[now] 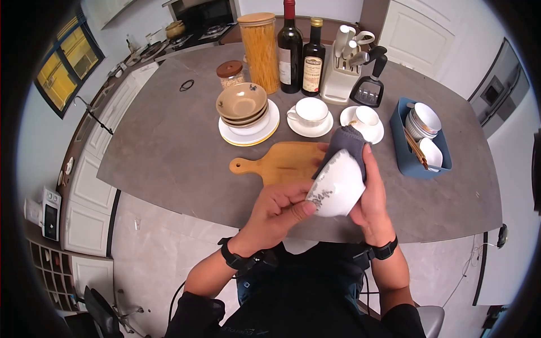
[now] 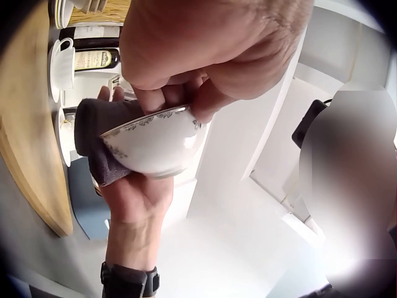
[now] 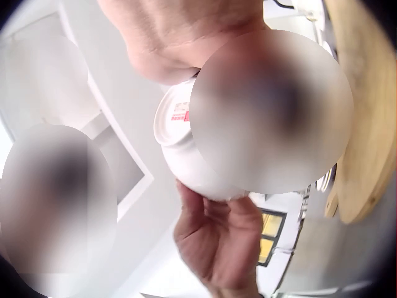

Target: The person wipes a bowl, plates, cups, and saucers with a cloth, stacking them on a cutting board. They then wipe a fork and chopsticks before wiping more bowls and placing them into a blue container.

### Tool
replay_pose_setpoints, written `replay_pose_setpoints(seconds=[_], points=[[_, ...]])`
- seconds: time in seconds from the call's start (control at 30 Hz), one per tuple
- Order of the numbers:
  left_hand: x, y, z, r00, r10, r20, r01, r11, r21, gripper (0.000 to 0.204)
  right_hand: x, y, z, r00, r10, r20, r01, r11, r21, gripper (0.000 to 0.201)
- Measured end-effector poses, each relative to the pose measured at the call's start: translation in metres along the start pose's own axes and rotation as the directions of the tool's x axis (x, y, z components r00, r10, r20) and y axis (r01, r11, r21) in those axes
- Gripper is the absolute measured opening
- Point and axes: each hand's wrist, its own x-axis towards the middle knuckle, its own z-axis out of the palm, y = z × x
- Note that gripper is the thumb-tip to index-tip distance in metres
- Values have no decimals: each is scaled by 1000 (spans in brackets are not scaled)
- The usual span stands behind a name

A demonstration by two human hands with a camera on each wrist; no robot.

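A white bowl [image 1: 340, 188] with a grey floral band near its rim is held tilted on its side between both hands, over the table's front edge. My left hand [image 1: 277, 213] pinches the rim, thumb outside and fingertips tucked inside. On the other side my right hand [image 1: 373, 194] grips the bowl together with a dark grey cloth [image 1: 348, 143]. The cloth is bunched over the rim, partly inside the bowl, as the left wrist view also shows. Red marking [image 3: 180, 116] shows on the bowl's base in the right wrist view, where a blurred patch hides much of the bowl.
Behind the hands lies a wooden cutting board [image 1: 282, 160]. Stacked brown bowls [image 1: 242, 101] on plates, a cup [image 1: 311, 111] and another cup [image 1: 366, 115] on saucers stand beyond it. A blue bin [image 1: 420, 163] with bowls is at right; bottles [image 1: 289, 56] and a knife block [image 1: 340, 73] stand behind.
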Motion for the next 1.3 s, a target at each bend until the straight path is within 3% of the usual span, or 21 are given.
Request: replay_pose_setpoints(seconds=[0.07, 0.17, 0.23, 0.27, 0.33, 0.43, 0.57, 0.7, 0.73, 0.8, 0.83, 0.9, 0.93, 0.97, 1.03, 1.07, 1.1, 1.17, 1.2, 1.27, 1.3], points=[[5, -7, 3, 997, 40, -64, -45, 996, -83, 27, 2, 14, -5, 980, 198, 5, -185, 902, 391, 60], [11, -14, 5, 984, 104, -143, -105, 994, 4, 25, -2, 23, -1, 971, 221, 88, -235, 826, 512, 54], [16, -19, -1, 986, 158, -49, -96, 791, 604, 24, -3, 26, -6, 974, 195, 117, -227, 808, 544, 50], [20, -24, -3, 987, 154, -45, -95, 790, 606, 24, -4, 27, -8, 975, 201, 92, -217, 785, 581, 49], [28, -33, -2, 922, 371, 112, -316, 553, 771, 25, -10, 34, -17, 974, 174, 142, -224, 768, 600, 46], [33, -25, -6, 914, 357, 193, -331, 379, 864, 27, -16, 45, -30, 957, 259, 126, -267, 629, 730, 47], [35, -13, -8, 903, 340, 264, -351, 226, 908, 28, -24, 30, -23, 897, 441, -37, -328, 719, 613, 50], [34, -2, -13, 901, 362, 239, -299, 117, 947, 30, -33, 13, -24, 889, 455, -57, -323, 709, 627, 53], [33, 0, -16, 891, 401, 215, -274, 96, 957, 30, -38, 10, -30, 948, 316, 38, -273, 748, 605, 55], [30, 0, -22, 907, 392, 151, -237, 180, 955, 28, -38, 1, -42, 988, 3, 153, -82, 850, 520, 65], [29, -2, -24, 920, 380, 91, -202, 263, 943, 25, -36, -5, -35, 989, 3, 151, -82, 850, 520, 65], [27, -10, -19, 921, 382, 81, -212, 317, 925, 23, -35, -17, -13, 930, -193, -311, 269, 937, 224, 69], [26, -14, -14, 920, 386, 66, -219, 367, 904, 21, -31, -8, -9, 890, -313, -330, 338, 941, 17, 72], [24, -14, -5, 919, 388, 71, -225, 368, 902, 21, -34, 4, -21, 904, -388, -181, 318, 891, -324, 72], [19, -4, 16, 981, 193, -29, -82, 543, 836, 24, -32, 16, 1, 861, -508, 11, 419, 698, -581, 74], [17, 0, 21, 987, 140, -76, -16, 564, 826, 25, -33, 32, -8, 790, -595, 149, 500, 485, -717, 66], [15, -2, 18, 987, 140, -78, -14, 563, 826, 25, -34, 39, -10, 791, -593, 150, 501, 486, -716, 66], [10, -10, 8, 976, 116, -183, 13, 814, 581, 19, -38, 50, -11, 624, -657, 422, 521, -52, -852, 71], [9, -9, 8, 976, 112, -185, 17, 813, 582, 19, -44, 51, -9, 682, -600, 418, 504, -28, -863, 85], [11, -6, 8, 959, 23, -282, 51, 966, 252, 21, -44, 52, -12, 667, -597, 445, 533, -34, -846, 87], [11, -6, 7, 960, 24, -279, 49, 966, 253, 21, -42, 51, -14, 649, -593, 476, 563, -45, -825, 89]])
